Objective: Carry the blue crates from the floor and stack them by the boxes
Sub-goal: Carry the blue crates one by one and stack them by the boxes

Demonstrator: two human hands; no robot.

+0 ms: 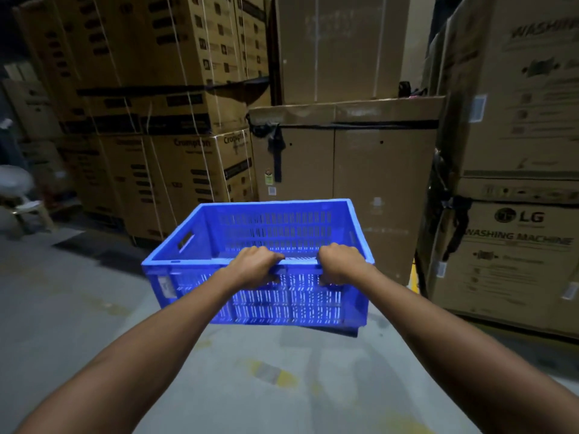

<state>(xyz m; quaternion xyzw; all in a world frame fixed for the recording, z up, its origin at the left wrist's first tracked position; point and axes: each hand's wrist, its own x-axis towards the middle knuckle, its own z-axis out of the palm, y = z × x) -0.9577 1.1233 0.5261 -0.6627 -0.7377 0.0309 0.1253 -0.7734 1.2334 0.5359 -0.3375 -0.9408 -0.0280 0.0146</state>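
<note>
A blue slotted plastic crate (266, 233) hangs in front of me, clear of the grey floor, its inside bare. My left hand (255, 266) grips the near rim left of the middle, fingers curled over the edge. My right hand (340, 263) grips the same rim a little to the right. Beyond the crate stand tall brown cardboard boxes (360, 158). No other blue crate shows in this view.
Strapped carton stacks (163, 136) rise at the left. LG washing machine boxes (513, 245) wall off the right. A pale plastic chair (28, 208) sits at the far left. Grey concrete floor (78, 308) with yellow paint marks lies underfoot.
</note>
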